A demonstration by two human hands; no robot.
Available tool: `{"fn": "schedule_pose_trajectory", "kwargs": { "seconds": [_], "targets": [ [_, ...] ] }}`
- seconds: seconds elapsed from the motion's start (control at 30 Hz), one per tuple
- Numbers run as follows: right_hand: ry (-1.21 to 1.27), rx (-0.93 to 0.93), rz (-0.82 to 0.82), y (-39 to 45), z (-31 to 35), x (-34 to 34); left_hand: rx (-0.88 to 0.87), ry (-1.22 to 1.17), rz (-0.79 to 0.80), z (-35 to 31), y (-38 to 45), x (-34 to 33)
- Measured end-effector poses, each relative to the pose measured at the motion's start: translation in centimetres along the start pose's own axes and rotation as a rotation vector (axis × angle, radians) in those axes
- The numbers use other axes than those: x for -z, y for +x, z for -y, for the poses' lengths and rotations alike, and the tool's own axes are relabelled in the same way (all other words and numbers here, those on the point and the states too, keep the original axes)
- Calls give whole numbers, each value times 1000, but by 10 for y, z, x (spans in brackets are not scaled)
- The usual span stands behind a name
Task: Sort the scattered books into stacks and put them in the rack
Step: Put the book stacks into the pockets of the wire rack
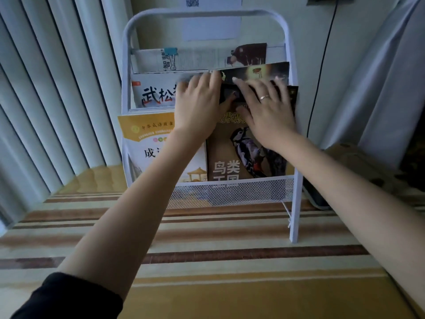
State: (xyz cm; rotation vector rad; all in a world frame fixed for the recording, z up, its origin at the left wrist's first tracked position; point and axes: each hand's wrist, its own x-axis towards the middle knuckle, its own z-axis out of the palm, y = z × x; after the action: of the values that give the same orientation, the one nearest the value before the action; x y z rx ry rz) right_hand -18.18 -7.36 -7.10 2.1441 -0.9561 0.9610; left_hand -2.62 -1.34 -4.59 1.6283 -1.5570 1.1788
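Observation:
A white metal rack (292, 157) stands against the wall with books in three tiers. In the middle tier a white book with black brush lettering (154, 95) sits at the left. At the right are a dark book with a mushroom picture (259, 70) and a black book (292, 95) in front of it. My left hand (197, 107) lies with straight fingers across the join of the white and black books, its thumb on the black cover. My right hand (269, 113), wearing a ring, presses flat with spread fingers on the black book.
The bottom tier holds a yellow-and-white book (147, 139) and a brown bird book (227, 162) behind a mesh front (241, 192). Clipped papers (171, 55) fill the top tier. Vertical blinds (46, 100) hang left, a curtain (379, 77) right. The rack stands on a striped surface (230, 254).

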Motion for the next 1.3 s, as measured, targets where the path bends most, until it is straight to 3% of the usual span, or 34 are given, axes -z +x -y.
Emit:
{"fn": "schedule_pose_trajectory", "kwargs": {
  "seconds": [0.07, 0.3, 0.4, 0.5, 0.6, 0.77, 0.87, 1.1, 1.3],
  "targets": [
    [-22, 15, -15, 0, -7, -2, -41, 41, -149, -1, -16, -7],
    [-3, 163, -79, 10, -11, 11, 2, 38, -19, -3, -37, -4],
    [25, 54, 11, 3, -14, 19, -80, 89, 43, 2, -41, 3],
    [132, -246, -41, -28, -23, 23, -77, 110, 18, 14, -68, 15],
    [211, -509, -152, -74, -31, 20, 92, 39, 1, 37, -113, 23],
    [433, -700, -65, -98, -27, 3, 802, -156, 67, 84, -143, 28],
    [419, -735, -73, -94, -14, 3, 788, -177, 179, 92, -143, 22],
    [441, -720, -159, -99, -12, 7, 901, -256, -8, 85, -141, 19],
    [481, -727, -181, -120, 2, 41, 895, -244, -34, 81, -155, 53]
  ]
}}
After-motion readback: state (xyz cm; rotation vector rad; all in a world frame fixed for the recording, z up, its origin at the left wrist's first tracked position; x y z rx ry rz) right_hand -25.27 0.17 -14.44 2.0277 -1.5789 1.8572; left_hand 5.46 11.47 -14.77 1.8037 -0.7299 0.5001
